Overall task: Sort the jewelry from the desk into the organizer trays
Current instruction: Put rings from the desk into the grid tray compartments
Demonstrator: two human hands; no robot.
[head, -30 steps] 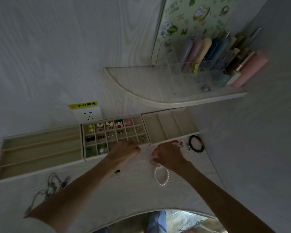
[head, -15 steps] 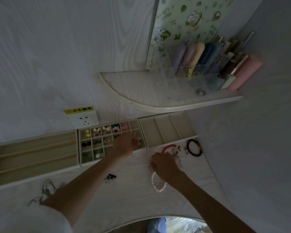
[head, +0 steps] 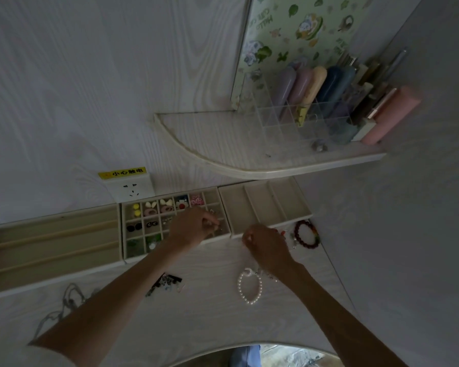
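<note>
My left hand hovers over the right-hand cells of the grid tray, fingertips pinched on a small pale jewelry piece too tiny to identify. Many of the tray's cells hold small earrings and charms. My right hand rests on the desk in front of the three-slot tray, fingers curled shut; I cannot see anything in it. A pearl bracelet lies just below that wrist. A dark red bead bracelet lies to the right of the hand. Small black pieces sit beside my left forearm.
A long tray with lengthwise slots lies at the left. A grey chain trails in front of it. A wall socket stands behind the grid tray. Above, a curved shelf carries a clear organizer of cosmetics.
My left hand has moved from the desk edge up over the grid tray's right cells. My right hand has shifted slightly on the desk, uncovering more of the pearl bracelet.
</note>
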